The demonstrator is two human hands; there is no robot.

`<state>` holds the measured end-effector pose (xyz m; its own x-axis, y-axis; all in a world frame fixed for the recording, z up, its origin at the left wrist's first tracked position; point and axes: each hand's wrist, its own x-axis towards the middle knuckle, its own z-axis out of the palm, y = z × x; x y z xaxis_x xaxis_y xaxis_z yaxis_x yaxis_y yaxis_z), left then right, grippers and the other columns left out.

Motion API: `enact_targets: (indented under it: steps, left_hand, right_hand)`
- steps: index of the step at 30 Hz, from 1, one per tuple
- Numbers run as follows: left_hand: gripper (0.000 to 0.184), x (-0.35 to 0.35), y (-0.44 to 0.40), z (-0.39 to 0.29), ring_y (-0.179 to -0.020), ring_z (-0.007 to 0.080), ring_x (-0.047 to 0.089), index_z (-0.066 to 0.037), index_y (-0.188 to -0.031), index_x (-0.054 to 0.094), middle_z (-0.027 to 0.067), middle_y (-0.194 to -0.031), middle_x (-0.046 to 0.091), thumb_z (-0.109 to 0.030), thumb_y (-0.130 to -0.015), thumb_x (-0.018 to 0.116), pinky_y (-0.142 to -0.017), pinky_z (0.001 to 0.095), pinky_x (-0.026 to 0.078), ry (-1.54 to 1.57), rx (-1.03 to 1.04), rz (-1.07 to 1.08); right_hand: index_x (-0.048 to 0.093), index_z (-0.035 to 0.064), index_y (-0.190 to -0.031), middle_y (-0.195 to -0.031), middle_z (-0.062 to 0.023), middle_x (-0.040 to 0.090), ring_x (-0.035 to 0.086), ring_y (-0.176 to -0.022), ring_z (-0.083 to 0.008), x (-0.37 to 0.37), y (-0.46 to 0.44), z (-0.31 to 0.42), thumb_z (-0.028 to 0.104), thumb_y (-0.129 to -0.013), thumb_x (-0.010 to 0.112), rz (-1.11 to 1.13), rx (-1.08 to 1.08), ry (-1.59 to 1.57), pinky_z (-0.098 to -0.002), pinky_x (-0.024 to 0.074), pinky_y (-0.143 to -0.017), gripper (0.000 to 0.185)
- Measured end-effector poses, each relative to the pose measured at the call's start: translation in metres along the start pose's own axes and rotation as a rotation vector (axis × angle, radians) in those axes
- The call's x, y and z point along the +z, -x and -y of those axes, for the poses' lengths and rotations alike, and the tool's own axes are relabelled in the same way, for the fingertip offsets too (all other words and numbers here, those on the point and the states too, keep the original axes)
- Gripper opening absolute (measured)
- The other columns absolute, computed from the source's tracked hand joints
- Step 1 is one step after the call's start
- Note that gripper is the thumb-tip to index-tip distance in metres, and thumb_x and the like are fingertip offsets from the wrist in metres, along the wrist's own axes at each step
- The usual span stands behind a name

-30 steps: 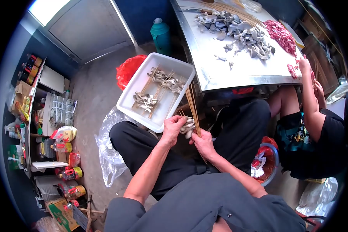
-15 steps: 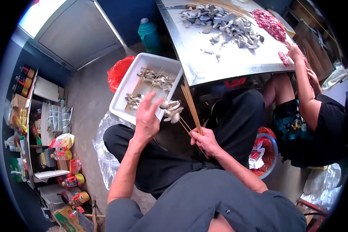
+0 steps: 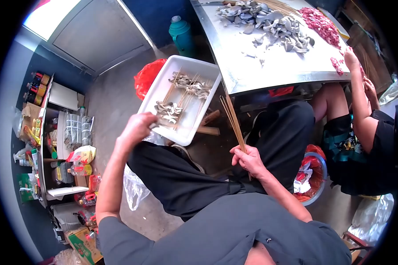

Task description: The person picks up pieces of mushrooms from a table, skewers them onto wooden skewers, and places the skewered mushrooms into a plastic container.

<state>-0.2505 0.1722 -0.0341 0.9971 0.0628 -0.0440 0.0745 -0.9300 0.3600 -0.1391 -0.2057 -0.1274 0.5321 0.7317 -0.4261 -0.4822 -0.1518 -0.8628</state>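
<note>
My left hand (image 3: pixel 139 126) is at the near left rim of a white plastic tray (image 3: pixel 189 140), fingers closed. A blurred mushroom skewer (image 3: pixel 164 125) extends from its fingertips over the tray. Inside the tray lie several skewers threaded with grey-white mushroom pieces (image 3: pixel 167 109), more of them towards the back. In front of my lap, my right hand (image 3: pixel 248 160) is closed around the lower part of a bundle of bare bamboo skewers (image 3: pixel 233 119), which points up towards the table corner.
Loose grey mushrooms (image 3: pixel 274 28) and a pile of pink cut meat (image 3: pixel 321 25) lie on the white table (image 3: pixel 252 75). Another person's hand (image 3: pixel 352 59) is by the meat. A lined bin (image 3: pixel 325 172) stands right, a teal flask (image 3: pixel 180 35) behind, crowded shelves (image 3: pixel 44 145) left.
My left hand has moved left and down, from the tray's near right corner to its left rim, taking the mushroom skewer away from my right hand. My right hand still grips the bundle.
</note>
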Motion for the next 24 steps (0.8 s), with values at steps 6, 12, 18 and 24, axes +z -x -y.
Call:
enact_targets:
  steps: [6,12,18,24]
  left_hand:
    - [0.022,0.025,-0.02,0.068,-0.073,0.0152,0.063,0.0,-0.091,0.068,0.0074,-0.078,0.066,-0.014,-0.073,0.07,-0.069,0.0295,0.049,0.582,-0.569,0.147]
    - [0.022,0.078,-0.07,0.049,-0.073,0.0117,0.062,0.001,-0.091,0.067,0.0045,-0.078,0.066,-0.018,-0.081,0.068,-0.066,0.0275,0.052,0.756,-0.689,0.254]
    - [0.033,0.11,-0.083,0.041,-0.065,0.0213,0.067,0.004,-0.091,0.065,0.0126,-0.079,0.068,-0.027,-0.079,0.07,-0.052,0.0364,0.057,0.564,-0.757,0.239]
    - [0.029,0.108,-0.074,0.03,-0.074,0.0359,0.064,0.002,-0.08,0.063,0.0206,-0.076,0.065,-0.026,-0.073,0.068,-0.069,0.0443,0.051,-0.054,-0.391,-0.1]
  right_hand:
    - [0.063,0.0041,-0.098,-0.064,0.002,0.06,0.041,-0.052,-0.0014,0.013,-0.005,-0.002,0.024,-0.095,0.054,0.115,-0.015,0.076,-0.0184,0.0335,-0.049,0.022]
    - [0.064,0.0029,-0.095,-0.063,0.0017,0.058,0.045,-0.054,-0.0038,0.015,-0.01,-0.004,0.027,-0.094,0.054,0.08,0.011,0.174,-0.0213,0.0368,-0.052,0.026]
    - [0.064,0.0028,-0.095,-0.063,0.0014,0.057,0.046,-0.056,-0.0048,0.021,-0.024,0.001,0.029,-0.094,0.054,0.044,0.023,0.091,-0.022,0.037,-0.052,0.028]
    - [0.064,0.0021,-0.095,-0.066,0.0013,0.058,0.045,-0.055,-0.0057,0.02,-0.031,-0.004,0.035,-0.093,0.053,0.04,0.034,0.171,-0.0221,0.0366,-0.052,0.035]
